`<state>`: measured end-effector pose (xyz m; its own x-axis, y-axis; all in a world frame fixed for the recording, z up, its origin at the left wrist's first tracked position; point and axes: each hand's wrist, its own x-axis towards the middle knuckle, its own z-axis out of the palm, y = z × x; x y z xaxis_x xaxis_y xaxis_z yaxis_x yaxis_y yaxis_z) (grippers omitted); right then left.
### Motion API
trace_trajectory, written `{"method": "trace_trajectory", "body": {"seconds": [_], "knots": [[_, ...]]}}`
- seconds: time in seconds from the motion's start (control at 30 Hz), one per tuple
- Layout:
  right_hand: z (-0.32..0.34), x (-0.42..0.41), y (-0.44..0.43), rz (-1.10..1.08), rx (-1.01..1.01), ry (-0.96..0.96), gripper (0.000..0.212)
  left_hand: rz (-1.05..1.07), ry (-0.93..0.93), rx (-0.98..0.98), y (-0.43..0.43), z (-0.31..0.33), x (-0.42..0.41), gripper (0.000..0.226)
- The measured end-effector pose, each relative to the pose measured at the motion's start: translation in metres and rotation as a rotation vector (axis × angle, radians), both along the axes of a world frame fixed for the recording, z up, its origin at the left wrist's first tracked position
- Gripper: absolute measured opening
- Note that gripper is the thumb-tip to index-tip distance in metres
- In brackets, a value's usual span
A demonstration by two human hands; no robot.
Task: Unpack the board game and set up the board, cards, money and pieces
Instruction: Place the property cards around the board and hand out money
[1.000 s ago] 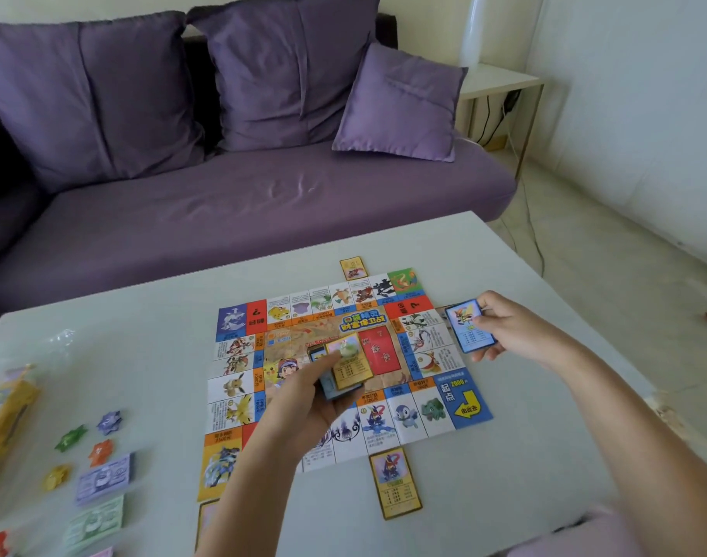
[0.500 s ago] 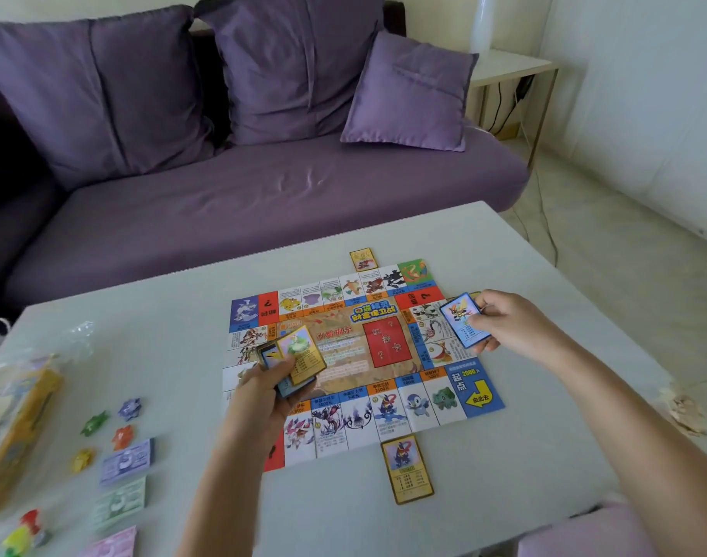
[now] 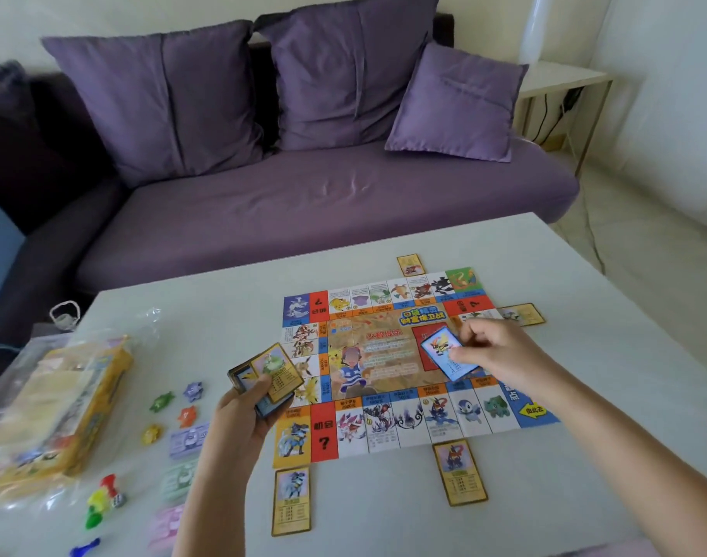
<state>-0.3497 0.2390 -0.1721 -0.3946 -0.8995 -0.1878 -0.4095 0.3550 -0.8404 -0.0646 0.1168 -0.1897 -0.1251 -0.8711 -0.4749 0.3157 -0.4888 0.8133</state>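
- We are judging the blue card (image 3: 448,353) to be thin, light and a little bendy, with a slick printed face. An edge or corner pinch looks like the best hold.
- The right hand (image 3: 500,355) is pinching that card at its right edge between thumb and fingertips, with the other fingers curled in. The grip is narrow and holding nothing else.
- The card is hanging tilted over the red panel at the right of the board's (image 3: 384,367) middle. We cannot tell whether it is touching the board.
- The left hand (image 3: 243,412) is gripping the deck (image 3: 269,379), thumb lying across the top and fingers curling underneath. The deck is hovering over the board's left edge.
- The deck's top card is sitting skewed. We are judging the stack to be loose and liable to slide apart, so a squeeze on the long edges should be holding it best.
- The board is lying unfolded and flat on the table (image 3: 223,315), with yellow cards (image 3: 459,472) lying just outside its edges.
- Money stacks (image 3: 189,439) and small pieces (image 3: 188,416) are lying left of the board, near the box (image 3: 58,408).
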Motion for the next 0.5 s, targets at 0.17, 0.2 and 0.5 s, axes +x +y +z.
{"method": "trace_trajectory", "body": {"seconds": [0.17,0.2,0.5], "knots": [[0.008,0.018,-0.029,0.158,0.023,-0.021,0.031,0.089,0.017,-0.007,-0.014,0.001,0.023,0.014],[0.011,0.023,-0.039,0.2,0.029,-0.005,0.04,0.099,0.022,-0.009,-0.018,0.001,0.027,0.014],[0.009,0.092,-0.155,0.219,0.039,0.154,0.007,0.142,-0.014,0.011,-0.048,-0.003,0.047,0.01]]}}
